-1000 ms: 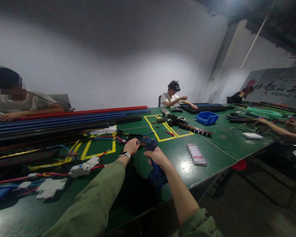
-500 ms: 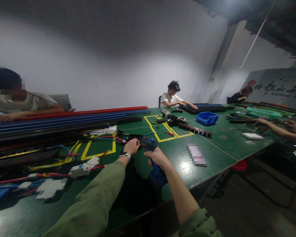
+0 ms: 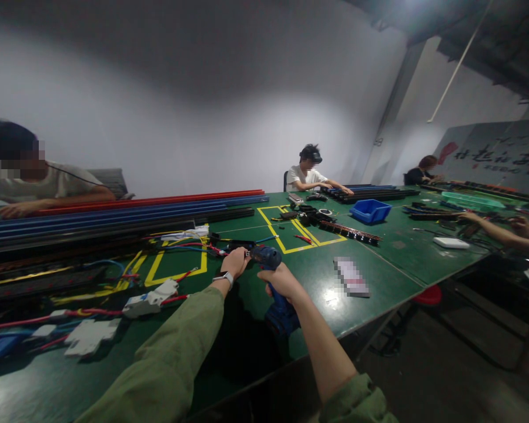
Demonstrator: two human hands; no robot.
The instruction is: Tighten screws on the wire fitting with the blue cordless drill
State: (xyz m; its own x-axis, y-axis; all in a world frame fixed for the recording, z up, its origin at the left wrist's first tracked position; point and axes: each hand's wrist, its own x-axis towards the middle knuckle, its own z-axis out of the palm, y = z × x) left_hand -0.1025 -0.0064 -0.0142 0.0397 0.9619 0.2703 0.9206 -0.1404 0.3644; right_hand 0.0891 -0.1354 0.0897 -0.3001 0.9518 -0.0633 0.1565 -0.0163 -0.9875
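My right hand point(image 3: 284, 281) is wrapped around the grip of a blue cordless drill point(image 3: 281, 314). Its dark nose points left, right up to the fingers of my left hand point(image 3: 235, 262). Those fingers are closed around something small at the drill's tip, which I cannot make out. A watch point(image 3: 224, 278) sits on my left wrist. Just beyond the left hand lie a black part point(image 3: 235, 243) and red and blue wires point(image 3: 198, 245). White breaker-like blocks point(image 3: 90, 336) joined by red wires lie left of my left forearm.
Long red, blue and black bars point(image 3: 158, 205) cover the table's left side. A blue bin point(image 3: 370, 211), a copper-coloured strip point(image 3: 350, 232) and a phone-like slab point(image 3: 351, 277) lie to the right. Several people sit around the green table point(image 3: 379, 258); a co-worker's arm point(image 3: 502, 232) reaches in at right.
My hands and the drill hold almost the same position. At the far right, a seated person in dark clothing has shifted posture, leaning left and away from the sign.
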